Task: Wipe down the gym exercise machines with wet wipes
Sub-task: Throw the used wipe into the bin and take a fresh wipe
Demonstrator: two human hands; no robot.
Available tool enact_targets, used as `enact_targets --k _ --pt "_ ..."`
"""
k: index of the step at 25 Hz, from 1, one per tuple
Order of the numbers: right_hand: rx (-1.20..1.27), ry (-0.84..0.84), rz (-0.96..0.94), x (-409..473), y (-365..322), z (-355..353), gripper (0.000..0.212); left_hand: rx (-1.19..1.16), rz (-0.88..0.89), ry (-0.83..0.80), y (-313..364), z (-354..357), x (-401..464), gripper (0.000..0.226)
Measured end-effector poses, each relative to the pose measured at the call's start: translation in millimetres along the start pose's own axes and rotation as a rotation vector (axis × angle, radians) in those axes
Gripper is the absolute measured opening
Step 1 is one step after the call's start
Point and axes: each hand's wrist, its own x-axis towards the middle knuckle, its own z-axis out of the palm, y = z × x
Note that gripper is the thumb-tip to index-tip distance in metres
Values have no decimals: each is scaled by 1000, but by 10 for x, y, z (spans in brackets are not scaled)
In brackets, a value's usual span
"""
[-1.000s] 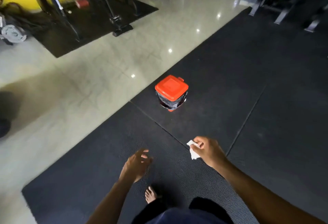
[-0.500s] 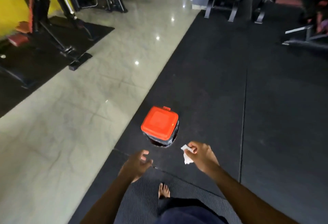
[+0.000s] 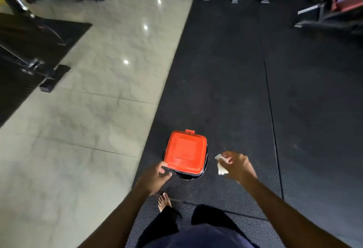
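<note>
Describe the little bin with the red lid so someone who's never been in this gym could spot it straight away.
Find the dark rubber mat that runs beside the pale tiled floor. Near the mat's tiled edge stands a small bin lined with a black bag, just ahead of the person's left hand. Its square orange-red lid is the only bright thing on the mat.

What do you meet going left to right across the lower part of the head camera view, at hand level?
Pale tiled floor → left hand → red-lidded bin → white wipe → right hand → black rubber mat.
</note>
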Motion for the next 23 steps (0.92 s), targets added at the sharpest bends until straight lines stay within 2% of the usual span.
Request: enact_targets --k 3,8,12,23 --pt "29 64 80 125 -197 53 14 56 -4 -72 -172 -410 259 47" --pt "57 73 183 240 -348 287 12 107 29 -147 -295 -724 658 47" --pt "48 61 200 374 -475 406 10 141 54 -193 -250 -792 790 42" --pt "45 -49 209 742 -491 793 11 199 58 -280 -284 -724 1094 51"
